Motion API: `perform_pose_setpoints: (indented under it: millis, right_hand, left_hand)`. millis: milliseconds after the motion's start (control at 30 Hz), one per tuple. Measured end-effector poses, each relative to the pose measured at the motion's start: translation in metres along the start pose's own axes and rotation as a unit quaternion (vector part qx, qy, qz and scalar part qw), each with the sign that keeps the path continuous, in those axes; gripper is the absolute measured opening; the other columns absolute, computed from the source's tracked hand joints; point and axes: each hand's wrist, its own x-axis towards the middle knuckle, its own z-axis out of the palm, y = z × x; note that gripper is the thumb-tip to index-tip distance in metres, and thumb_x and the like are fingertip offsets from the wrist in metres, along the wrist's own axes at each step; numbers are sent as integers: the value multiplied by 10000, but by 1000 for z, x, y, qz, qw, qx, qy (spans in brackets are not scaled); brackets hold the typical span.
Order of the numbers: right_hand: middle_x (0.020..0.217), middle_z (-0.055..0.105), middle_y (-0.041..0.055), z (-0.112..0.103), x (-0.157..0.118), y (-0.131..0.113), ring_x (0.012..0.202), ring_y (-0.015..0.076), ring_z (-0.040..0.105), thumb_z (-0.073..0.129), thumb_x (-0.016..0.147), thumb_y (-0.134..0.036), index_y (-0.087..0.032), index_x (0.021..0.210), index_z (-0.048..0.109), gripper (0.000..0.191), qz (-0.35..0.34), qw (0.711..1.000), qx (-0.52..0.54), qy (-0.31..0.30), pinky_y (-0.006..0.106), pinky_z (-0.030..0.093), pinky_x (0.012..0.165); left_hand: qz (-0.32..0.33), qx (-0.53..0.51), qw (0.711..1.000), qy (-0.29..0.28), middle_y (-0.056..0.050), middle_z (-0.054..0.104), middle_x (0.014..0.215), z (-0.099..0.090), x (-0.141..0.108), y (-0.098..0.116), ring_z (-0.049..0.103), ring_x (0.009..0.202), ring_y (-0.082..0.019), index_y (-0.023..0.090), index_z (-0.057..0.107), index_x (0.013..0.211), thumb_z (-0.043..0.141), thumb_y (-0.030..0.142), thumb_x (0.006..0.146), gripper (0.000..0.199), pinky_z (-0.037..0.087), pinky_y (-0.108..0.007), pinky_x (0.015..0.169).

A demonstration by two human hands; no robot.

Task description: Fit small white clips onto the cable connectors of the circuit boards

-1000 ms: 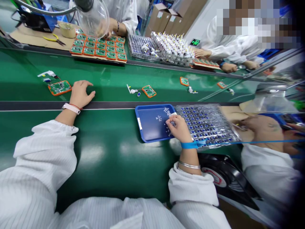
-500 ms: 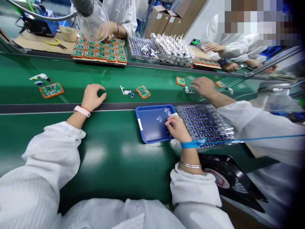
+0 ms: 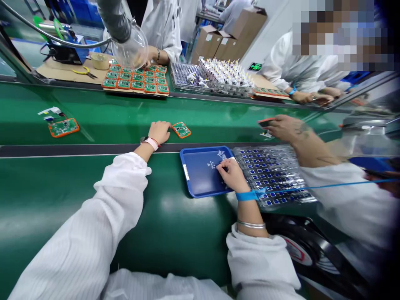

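Note:
My left hand (image 3: 160,132) is over the green belt, fingers bent down, just left of an orange-edged circuit board (image 3: 181,130). The small white part beside that board is hidden by the hand, and so is whatever the fingers may hold. My right hand (image 3: 231,173) is over the right side of a blue tray (image 3: 200,194), thumb and fingertips pressed together; anything between them is too small to make out. Small white pieces (image 3: 211,165) lie in the tray. Another board (image 3: 64,127) with white and blue parts wired to it lies at the far left of the belt.
Right of the tray is a clear plastic tray of blue squares (image 3: 265,175). A co-worker's hand (image 3: 286,127) holds a board above the belt's right side. Behind the belt are rows of boards (image 3: 137,79), pliers (image 3: 85,73) and trays of white parts (image 3: 226,75). A black fan (image 3: 309,246) stands lower right.
My left hand has moved right along the belt to the middle board. My right hand stays over the tray. The co-worker's hand has lifted a board. The view has shifted slightly.

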Motion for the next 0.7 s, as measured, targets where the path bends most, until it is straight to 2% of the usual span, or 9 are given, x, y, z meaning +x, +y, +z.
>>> perform_pose_setpoints:
  millis: [100, 200, 267, 333, 467, 567, 700]
  right_hand:
    - [807, 587, 96, -1, 0, -1, 847, 244, 546, 523, 740, -291, -199, 634, 577, 150, -2, 1000, 2, -15, 447, 431, 854]
    - [833, 589, 98, -3, -1, 1, 869, 246, 545, 527, 739, -291, -195, 644, 594, 151, -7, 1000, -3, -27, 450, 417, 875]
    - [860, 588, 100, -3, -2, 4, 889, 248, 542, 528, 739, -290, -193, 655, 604, 149, -17, 999, -9, -30, 454, 407, 891]
    - [873, 585, 102, -3, -3, 5, 897, 250, 540, 522, 739, -287, -193, 651, 601, 151, -30, 999, -17, -29, 458, 405, 892]
    - [839, 578, 107, 1, -3, 6, 877, 257, 539, 497, 741, -266, -193, 619, 582, 166, -59, 998, -29, -12, 470, 412, 865]
    - [831, 577, 105, 3, -3, 4, 870, 258, 537, 500, 732, -245, -195, 623, 580, 145, -68, 997, -37, 7, 478, 419, 845]
    - [838, 569, 99, -2, -2, -7, 892, 264, 533, 508, 730, -222, -202, 633, 564, 114, -66, 996, -44, 39, 485, 415, 833]
  left_hand:
    - [7, 13, 1000, -3, -86, 645, 1046, -11, -4, -34, 520, 1031, -290, 194, 613, 1071, 500, 211, 808, 287, 370, -424, 871]
    - [-69, 48, 995, 59, -119, 612, 1099, -21, -11, -64, 481, 1086, -315, 164, 606, 1074, 477, 189, 798, 305, 370, -427, 863]
    - [-119, 63, 985, 109, -140, 584, 1132, -25, -19, -74, 472, 1098, -315, 142, 590, 1076, 466, 212, 810, 302, 376, -410, 857]
    - [-138, 61, 981, 123, -150, 594, 1085, -26, -29, -71, 507, 1046, -309, 128, 568, 1073, 464, 324, 841, 321, 391, -389, 835]
    - [-133, 56, 987, 68, -175, 620, 976, -22, -45, -44, 562, 948, -339, 112, 510, 1112, 526, 616, 757, 616, 417, -392, 781]
    - [-140, 65, 987, 46, -194, 626, 976, -20, -47, -33, 572, 968, -354, 114, 472, 1156, 588, 581, 733, 640, 423, -393, 786]
    - [-160, 12, 985, 57, -165, 646, 988, -27, -47, -51, 610, 939, -322, 136, 462, 1178, 633, 466, 727, 585, 450, -361, 763]
